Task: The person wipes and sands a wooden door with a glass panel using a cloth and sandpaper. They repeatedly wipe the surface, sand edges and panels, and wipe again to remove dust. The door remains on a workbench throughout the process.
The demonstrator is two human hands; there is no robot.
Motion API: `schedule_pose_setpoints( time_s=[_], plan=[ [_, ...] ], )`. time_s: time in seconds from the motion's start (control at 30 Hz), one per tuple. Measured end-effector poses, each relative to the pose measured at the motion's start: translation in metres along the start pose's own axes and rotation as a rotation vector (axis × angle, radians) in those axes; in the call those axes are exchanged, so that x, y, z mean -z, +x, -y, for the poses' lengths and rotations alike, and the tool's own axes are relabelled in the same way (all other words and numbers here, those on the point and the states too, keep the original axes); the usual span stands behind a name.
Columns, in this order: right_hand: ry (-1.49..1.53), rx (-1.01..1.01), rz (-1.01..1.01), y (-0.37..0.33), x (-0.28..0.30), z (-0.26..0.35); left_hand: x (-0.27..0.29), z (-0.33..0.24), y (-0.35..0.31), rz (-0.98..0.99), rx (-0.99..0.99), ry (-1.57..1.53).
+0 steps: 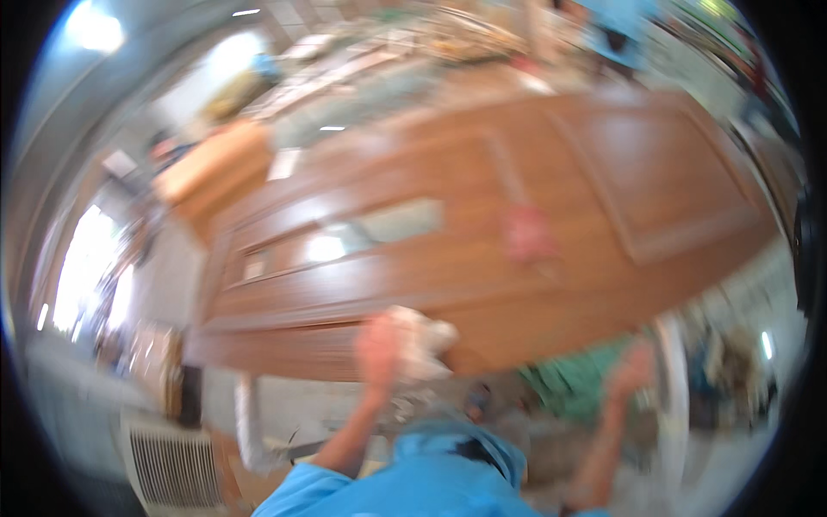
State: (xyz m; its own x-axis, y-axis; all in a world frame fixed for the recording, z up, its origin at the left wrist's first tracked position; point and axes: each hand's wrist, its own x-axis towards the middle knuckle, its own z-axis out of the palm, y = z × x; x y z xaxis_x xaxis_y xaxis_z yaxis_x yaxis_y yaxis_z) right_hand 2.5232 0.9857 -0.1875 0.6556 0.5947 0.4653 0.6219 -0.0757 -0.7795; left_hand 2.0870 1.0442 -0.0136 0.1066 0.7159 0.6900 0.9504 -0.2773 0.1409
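A big brown door (482, 241) lies flat across the middle of the frame, tilted so its right end sits higher up than its left. It seems to rest on stands, which puts it at a good height for arms to reach; a white leg (247, 422) shows under its left part, near the lower left. The left hand (379, 349) is at the door's near edge, low in the middle of the frame, and it is closed around a white rag (422, 345). The rag is bunched up and touches the wood right at that edge, as if pressed there to rub it. The right hand (633, 369) is lower right, off the door and just below its edge; the picture is too blurry to tell if it is open or closed, and it seems to hold nothing. The door is shiny, with a raised panel on the right and a long sunken panel on the left where light glints. A small pink thing (527, 234) lies on the wood near the middle; it is too blurry to name.
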Motion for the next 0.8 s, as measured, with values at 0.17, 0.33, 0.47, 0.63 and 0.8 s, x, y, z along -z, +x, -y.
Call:
schedule_pose_setpoints(
  time_s=[0.17, 0.33, 0.47, 0.63, 0.8],
  plan=[
    [-0.380, 0.121, 0.051, 0.084, 0.044, -0.049, 0.001, -0.037, -0.042, 0.380, 0.426, -0.213],
    [-0.620, 0.697, -0.110, 0.030, 0.022, 0.038, 0.008, -0.034, -0.063, 0.240, 0.084, -0.146],
    [0.429, -0.025, 0.088, -0.024, -0.022, 0.072, 0.013, 0.008, -0.076, 0.226, 0.044, -0.114],
    [0.189, -0.033, -0.021, -0.077, -0.020, 0.103, 0.027, 0.074, -0.095, 0.328, 0.024, -0.096],
    [-0.079, 0.209, -0.014, -0.099, -0.005, 0.138, 0.027, 0.084, -0.101, 0.282, 0.077, -0.113]
  ],
)
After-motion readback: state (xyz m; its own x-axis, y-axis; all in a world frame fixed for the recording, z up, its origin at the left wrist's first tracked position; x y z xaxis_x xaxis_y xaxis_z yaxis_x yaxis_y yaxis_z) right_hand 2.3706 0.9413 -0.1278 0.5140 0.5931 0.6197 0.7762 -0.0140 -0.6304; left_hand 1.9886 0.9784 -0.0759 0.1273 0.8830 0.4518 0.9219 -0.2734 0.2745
